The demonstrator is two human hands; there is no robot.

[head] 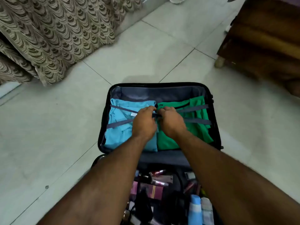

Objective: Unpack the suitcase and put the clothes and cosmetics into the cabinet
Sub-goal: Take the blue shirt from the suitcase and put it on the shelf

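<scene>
Unbuckling: the buckle (156, 114) at the middle of the suitcase (103, 127) is being worked by both hands, where the straps (121, 123) are crossing over the clothes.
Left hand: the left hand (143, 123) is being held with fingers curled round the left half of the buckle, pinching it.
Right hand: the right hand (172, 122) is being held likewise, fingers curled onto the right half; the two hands are almost touching.
Doing it well: the release tabs are probably being squeezed; the halves are best being drawn apart level, so that the cloth beneath is not being dragged up. Whether the clasp is already parted cannot be told, as it is being hidden by the fingers.
Clothes: a blue shirt (116, 138) is being held down on the left and a green shirt (194, 127) on the right, side by side, both in the far half of the case.
Cosmetics: the cosmetics (155, 184) are lying loose in the near half, between the forearms, with a blue bottle (194, 207) just beside a pale one.
Progress: nothing is judged to be unpacked yet.
Surface: the case is lying open on a floor (65, 127) of pale tiles.
Room: a patterned curtain (56, 30) is hanging at the far left, and dark wooden furniture (263, 38) is standing at the far right, well apart from the case. Whether that is the cabinet cannot be told.
</scene>
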